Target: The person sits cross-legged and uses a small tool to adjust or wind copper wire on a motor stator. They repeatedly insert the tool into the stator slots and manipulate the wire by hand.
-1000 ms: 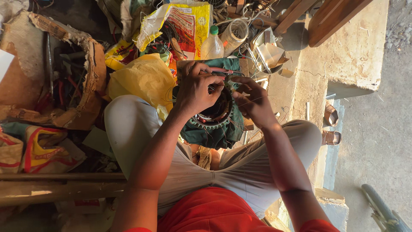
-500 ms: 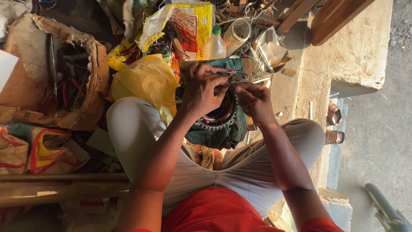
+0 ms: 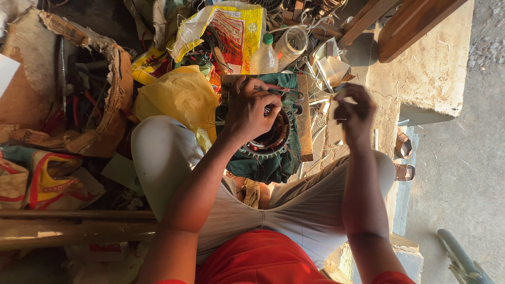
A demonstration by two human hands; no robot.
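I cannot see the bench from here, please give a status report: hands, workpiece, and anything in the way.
Left hand on toothed motor ring, gripping thin tool. Right hand lifted clear, pinching something small, unclear. Ring lies on green cloth; loose wires, plastic bottle crowd behind.

The toothed stator ring [image 3: 268, 144] is dull grey metal, with glossy reddish copper wire inside it. It lies on soft, matt dark green cloth [image 3: 273, 163] over a rough wooden board [image 3: 304, 126]. Left of it sits a crinkled, slightly shiny yellow plastic bag [image 3: 176, 97]. At the far left stands a torn cardboard box [image 3: 113, 84], matt and frayed. To the right, the concrete step [image 3: 436, 79] looks rough and grainy.
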